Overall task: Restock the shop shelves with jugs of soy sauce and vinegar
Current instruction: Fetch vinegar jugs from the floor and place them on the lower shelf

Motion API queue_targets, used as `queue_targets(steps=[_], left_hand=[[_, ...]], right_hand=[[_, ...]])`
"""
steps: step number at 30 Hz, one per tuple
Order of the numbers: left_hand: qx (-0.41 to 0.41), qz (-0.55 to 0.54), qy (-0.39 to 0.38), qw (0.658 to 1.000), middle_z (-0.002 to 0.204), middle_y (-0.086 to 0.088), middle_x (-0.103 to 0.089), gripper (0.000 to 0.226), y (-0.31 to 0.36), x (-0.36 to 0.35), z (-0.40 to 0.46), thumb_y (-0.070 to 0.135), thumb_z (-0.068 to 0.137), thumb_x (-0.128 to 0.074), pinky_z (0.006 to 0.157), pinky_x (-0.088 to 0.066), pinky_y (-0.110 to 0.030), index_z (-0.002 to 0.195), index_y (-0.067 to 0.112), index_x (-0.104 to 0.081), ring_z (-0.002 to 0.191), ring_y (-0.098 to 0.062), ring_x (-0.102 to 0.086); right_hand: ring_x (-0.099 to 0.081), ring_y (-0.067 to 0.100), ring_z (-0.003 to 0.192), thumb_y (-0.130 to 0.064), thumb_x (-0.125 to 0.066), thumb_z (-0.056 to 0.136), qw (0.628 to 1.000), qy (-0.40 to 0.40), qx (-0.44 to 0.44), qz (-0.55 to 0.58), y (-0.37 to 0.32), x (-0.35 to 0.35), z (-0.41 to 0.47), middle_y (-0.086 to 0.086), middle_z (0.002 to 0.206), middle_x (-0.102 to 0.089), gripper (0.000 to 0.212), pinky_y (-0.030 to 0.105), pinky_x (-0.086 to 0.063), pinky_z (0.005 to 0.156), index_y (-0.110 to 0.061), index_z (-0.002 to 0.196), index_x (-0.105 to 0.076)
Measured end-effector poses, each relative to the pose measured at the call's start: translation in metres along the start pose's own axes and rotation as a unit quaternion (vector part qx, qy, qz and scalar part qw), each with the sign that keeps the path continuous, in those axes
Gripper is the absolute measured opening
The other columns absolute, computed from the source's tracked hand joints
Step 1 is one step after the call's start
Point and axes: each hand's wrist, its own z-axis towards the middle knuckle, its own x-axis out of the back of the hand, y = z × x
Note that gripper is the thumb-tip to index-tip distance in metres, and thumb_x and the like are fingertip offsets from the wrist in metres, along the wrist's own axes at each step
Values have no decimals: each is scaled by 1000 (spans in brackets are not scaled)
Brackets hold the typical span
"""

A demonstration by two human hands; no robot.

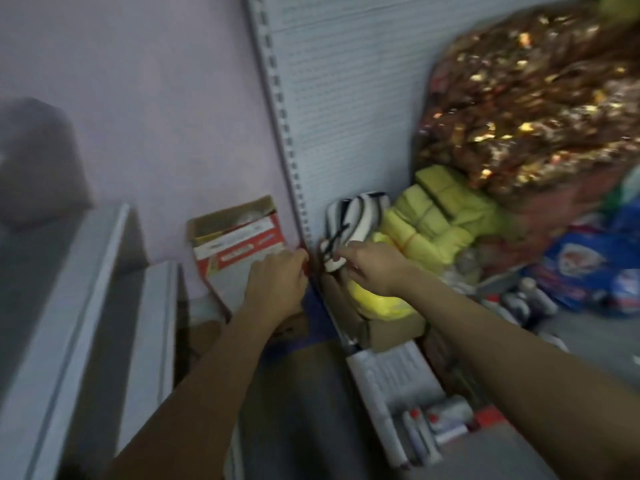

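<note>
At the far shelf post, your left hand (277,282) curls at a red-and-white box (239,251); your right hand (372,268) pinches a striped bundle (349,220). No jugs are in view, so restocking looks barely begun.

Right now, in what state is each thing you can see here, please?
Cardboard box: top flaps open, tilted against the wall.
Striped bundle: leaning on the shelf back panel.
Yellow packs: stacked, wrapped.
Left hand: fingers curled at the box edge; grip unclear.
Right hand: touching the striped bundle; blurred.
</note>
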Motion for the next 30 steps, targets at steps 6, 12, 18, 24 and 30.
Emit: queue_targets(steps=[6, 12, 18, 24, 30], left_hand=[[-89, 3, -55, 994, 101, -5, -67, 26, 123, -87, 55, 25, 97, -50, 71, -51, -41, 123, 26, -56, 88, -34, -64], [-151, 18, -151, 977, 98, -4, -66, 23, 203, -185, 70, 24, 99, -52, 60, -40, -35, 121, 23, -57, 85, -30, -64], [-231, -73, -244, 939, 92, -12, -69, 26, 222, -318, 33, 13, 87, -65, 63, -52, -38, 112, 13, -69, 81, -36, -69], [-262, -54, -382, 885, 137, -8, -55, 62, 201, -484, -13, 21, 95, -60, 93, -50, -46, 152, 21, -37, 124, -30, -53], [-316, 10, -448, 836, 156, -7, -37, 90, 190, -645, -46, 20, 93, -64, 103, -44, -47, 163, 27, -7, 136, -31, -43]], right_hand=[[-65, 33, 104, -23, -44, 103, 994, -45, -98, -27, 134, -25, -102, 5, 129, -62, 34, 39, -49, 74, -25, 136, -53], [-63, 35, 89, -15, -51, 100, 978, -88, -185, 30, 205, -97, -207, 11, 116, -64, 29, 37, -40, 59, -17, 128, -56], [-66, 38, 105, -19, -51, 100, 920, -137, -347, 119, 199, -252, -302, 13, 121, -66, 28, 43, -52, 78, -16, 127, -58], [-59, 29, 119, -33, -49, 102, 852, -177, -457, 183, 160, -419, -337, 4, 134, -57, 38, 38, -48, 91, -29, 140, -51], [-56, 31, 119, -61, -62, 90, 791, -154, -530, 264, 114, -576, -360, 4, 138, -46, 75, 42, -52, 90, -27, 152, -36]])
